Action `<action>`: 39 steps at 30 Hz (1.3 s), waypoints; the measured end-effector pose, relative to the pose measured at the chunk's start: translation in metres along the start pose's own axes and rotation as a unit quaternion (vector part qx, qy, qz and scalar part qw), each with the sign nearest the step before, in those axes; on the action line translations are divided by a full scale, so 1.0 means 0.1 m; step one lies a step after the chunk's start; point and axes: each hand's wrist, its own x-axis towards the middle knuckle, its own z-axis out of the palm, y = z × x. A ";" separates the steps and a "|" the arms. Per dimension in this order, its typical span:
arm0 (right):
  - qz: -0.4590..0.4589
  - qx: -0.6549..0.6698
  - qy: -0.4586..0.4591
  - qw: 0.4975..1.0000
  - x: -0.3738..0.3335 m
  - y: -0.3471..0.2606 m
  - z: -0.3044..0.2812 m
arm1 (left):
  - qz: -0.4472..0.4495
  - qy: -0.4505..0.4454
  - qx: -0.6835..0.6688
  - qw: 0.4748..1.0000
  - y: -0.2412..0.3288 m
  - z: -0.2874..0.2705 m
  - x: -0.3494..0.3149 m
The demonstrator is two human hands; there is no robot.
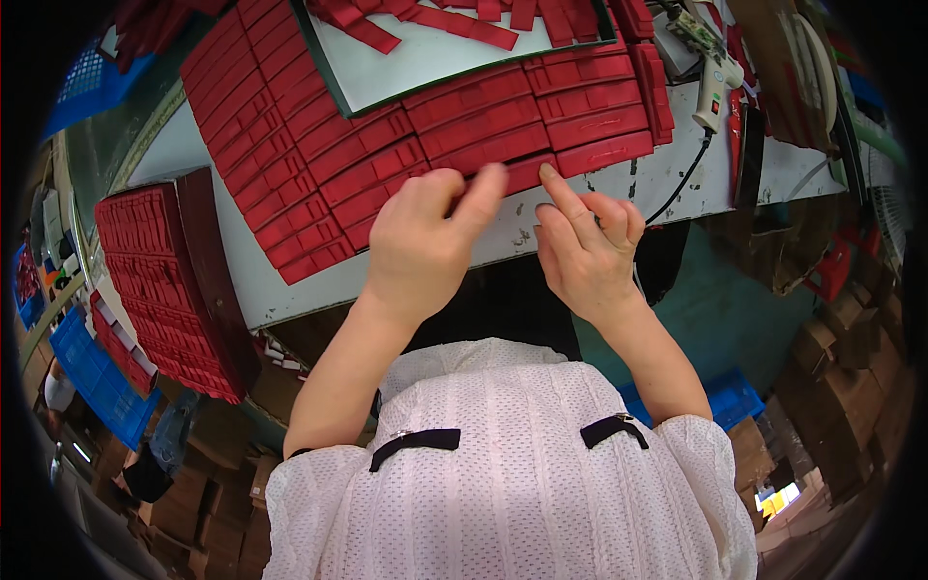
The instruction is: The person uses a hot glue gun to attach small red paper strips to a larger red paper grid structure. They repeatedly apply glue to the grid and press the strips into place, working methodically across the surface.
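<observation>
Rows of flat red boxes [483, 126] with bands across them lie packed together on the white table. My left hand [420, 237] is at their near edge, fingers curled and thumb pointing up, slightly blurred. Whatever lies under its fingers is hidden. My right hand [592, 242] is just to the right. Its index finger stretches to the near red box [527, 172] in the front row, the tip at or close to its edge. The other fingers are bent but apart, with nothing visible in them.
A dark-edged white tray [377, 82] with loose red strips rests on the boxes. A corded pale tool [713, 92] lies at the right. A dark red case of red pieces [159, 280] stands left; blue crates [101, 372] and cardboard boxes [841, 377] surround the table.
</observation>
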 end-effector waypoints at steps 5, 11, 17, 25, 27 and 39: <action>0.005 0.013 0.026 1.000 0.03 -0.01 0.01 | 0.081 -0.094 0.026 0.992 -0.05 0.03 -0.02; 0.022 0.043 0.040 0.998 -0.02 -0.02 0.07 | 0.064 -0.080 0.041 0.994 -0.01 0.07 -0.04; 0.033 0.115 0.027 0.992 0.10 0.03 -0.10 | 0.055 -0.091 0.043 0.993 0.00 0.07 -0.02; -0.019 0.062 0.097 0.993 1.44 0.41 -0.26 | 0.031 -0.148 0.082 0.985 0.12 0.01 0.13; 0.020 -0.013 -0.041 0.999 1.68 0.27 -0.28 | 0.034 -0.148 0.079 0.985 0.08 0.00 0.08; -0.204 0.012 0.264 0.943 1.25 0.61 -0.23 | -0.300 0.009 -0.387 0.872 0.20 -0.23 0.22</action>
